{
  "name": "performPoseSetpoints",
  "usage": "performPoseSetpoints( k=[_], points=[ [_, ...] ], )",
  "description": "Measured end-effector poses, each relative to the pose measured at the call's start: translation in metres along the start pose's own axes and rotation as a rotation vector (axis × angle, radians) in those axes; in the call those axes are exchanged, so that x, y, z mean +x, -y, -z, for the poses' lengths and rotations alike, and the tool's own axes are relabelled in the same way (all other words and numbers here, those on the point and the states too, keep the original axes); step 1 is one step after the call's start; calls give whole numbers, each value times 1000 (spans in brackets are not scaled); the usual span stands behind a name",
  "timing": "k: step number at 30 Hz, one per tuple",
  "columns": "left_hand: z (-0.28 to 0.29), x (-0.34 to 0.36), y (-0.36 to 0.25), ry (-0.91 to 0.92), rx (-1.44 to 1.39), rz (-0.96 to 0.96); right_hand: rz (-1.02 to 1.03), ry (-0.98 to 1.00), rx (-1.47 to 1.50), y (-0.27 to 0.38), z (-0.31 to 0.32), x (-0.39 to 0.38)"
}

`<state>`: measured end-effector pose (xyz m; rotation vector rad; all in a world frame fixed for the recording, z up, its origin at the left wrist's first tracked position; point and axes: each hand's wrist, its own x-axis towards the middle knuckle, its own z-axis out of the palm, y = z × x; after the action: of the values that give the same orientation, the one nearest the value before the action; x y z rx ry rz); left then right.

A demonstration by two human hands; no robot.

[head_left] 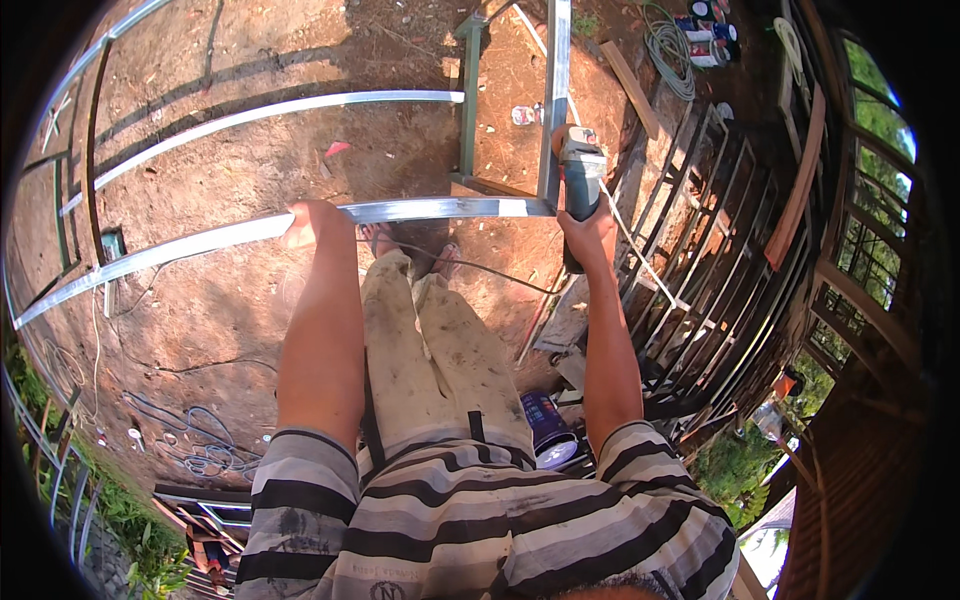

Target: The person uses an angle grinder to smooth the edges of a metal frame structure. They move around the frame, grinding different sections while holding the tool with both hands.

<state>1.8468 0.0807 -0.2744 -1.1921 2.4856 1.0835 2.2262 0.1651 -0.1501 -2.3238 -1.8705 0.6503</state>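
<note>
My left hand [318, 222] is wrapped over the near bar of a silver metal-tube frame [440, 208]. In my right hand [592, 235] is an angle grinder [582, 178], its body gripped from the near end. The grinder's head lies against the frame's right corner, where the near bar meets an upright-running tube [558, 70]. Its disc is hidden from here. From the grinder's near end a dark power cord [490, 270] runs left past my legs. A green metal stand [468, 100] is beside the frame's inner right side.
Stacked metal bars and grilles [710, 270] fill the right side. Wooden planks [630, 90], a coiled hose [670, 60] and several cans [708, 40] lie at the far right. A dark blue bucket [548, 425] stands near my right hip. Loose cable [205, 445] lies on the dirt at left.
</note>
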Motion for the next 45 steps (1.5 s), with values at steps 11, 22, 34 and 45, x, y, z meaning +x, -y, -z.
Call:
performPoseSetpoints(
  k=[11,22,34,45],
  points=[
    [-7,20,12,-89,-110,-145,25,149,-97,30,16,-15],
    [-15,28,11,-188,-27,-204,101,162,-119,17,27,1],
    [-7,22,5,-162,-77,-192,136,195,-171,12,16,12],
    [1,10,-1,-206,-29,-183,91,166,-83,17,24,9]
  ],
)
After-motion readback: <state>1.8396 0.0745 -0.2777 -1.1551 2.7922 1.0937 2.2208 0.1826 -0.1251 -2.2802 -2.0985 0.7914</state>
